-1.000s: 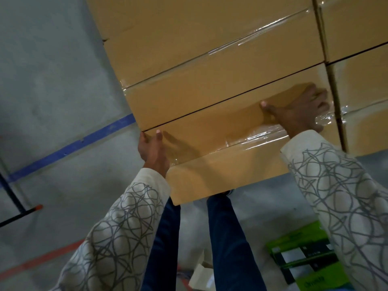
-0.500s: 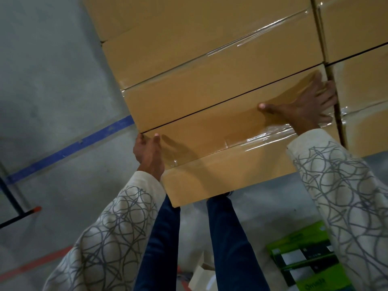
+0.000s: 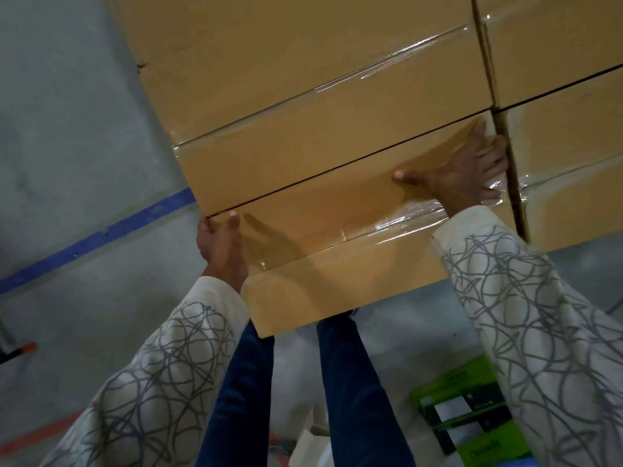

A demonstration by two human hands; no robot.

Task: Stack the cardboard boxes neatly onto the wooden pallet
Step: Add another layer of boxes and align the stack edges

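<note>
Your right fingers [image 3: 480, 139] are spread flat on top of the nearest box [image 3: 320, 237]. Their tips reach the dark gap beside the next stack [image 3: 569, 156], at the right of the frame. Your right hand [image 3: 462, 176] presses there. Your left hand [image 3: 220, 244] grips the box's left corner with the thumb on top. Its other fingers bend over the edge and are mostly hidden.

Around you are the grey floor [image 3: 67, 129], a blue line [image 3: 94, 241] at the left, and a green box [image 3: 472, 412] at the lower right. Your legs [image 3: 354, 382] stand under the box's near edge.

The nearest box is plain brown, in the middle of the frame. Shiny clear tape [image 3: 401, 219] runs along it. It sits tight against another brown box [image 3: 320, 146], with only a thin dark line between them.

The boxes are cut off at the top and right. A small orange-tipped thing [image 3: 20, 348] at the left edge is hard to make out.
</note>
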